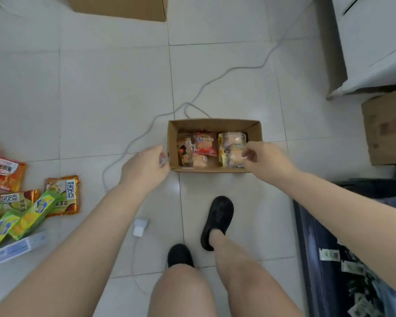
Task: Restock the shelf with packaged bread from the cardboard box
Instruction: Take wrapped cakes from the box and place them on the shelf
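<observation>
Two hands reach for the small open brown cardboard box (215, 146) of packaged bread (205, 144) on the floor: left hand (146, 167) and right hand (264, 157) curl at its ends, grip unclear. Pick-up step; next, a level lift.

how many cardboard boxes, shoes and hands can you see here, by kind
cardboard boxes: 3 (open box of bread, one at the top edge, one at the right)
black shoes: 2
hands: 2 (left hand, right hand)
total: 7
</observation>
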